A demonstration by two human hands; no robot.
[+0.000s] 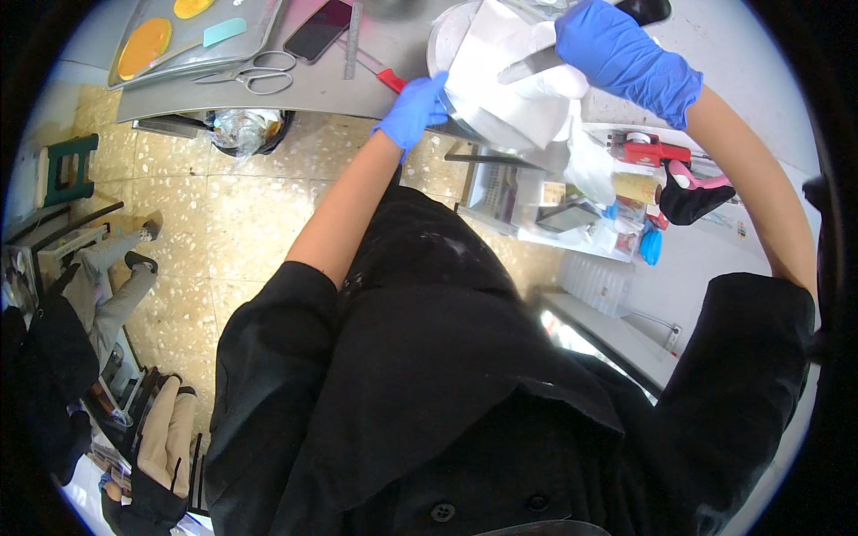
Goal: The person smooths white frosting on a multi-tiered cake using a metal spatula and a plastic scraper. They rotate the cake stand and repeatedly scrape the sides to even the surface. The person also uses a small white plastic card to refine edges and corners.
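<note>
My left hand [417,114], in a blue glove, is at the near-left rim of a round metal stand [473,122], with its fingers about the edge. A white sheet [493,63], perhaps paper, lies over the stand and sticks out past its near rim. My right hand [606,53], also gloved in blue, is closed around a tool with a flat metal blade [529,65], probably a spatula. The blade lies over the sheet. White material [562,84] bulges just below the blade; I cannot tell what it is. A red-handled tool [391,80] lies beside my left hand.
Scissors [258,72], a phone [318,31] and a metal ruler [353,41] lie on the steel table [322,90]. A metal tray [258,27] holds orange discs [145,48] and a turquoise spatula [224,31]. An open drawer [516,224] is below right. Two people are at far left.
</note>
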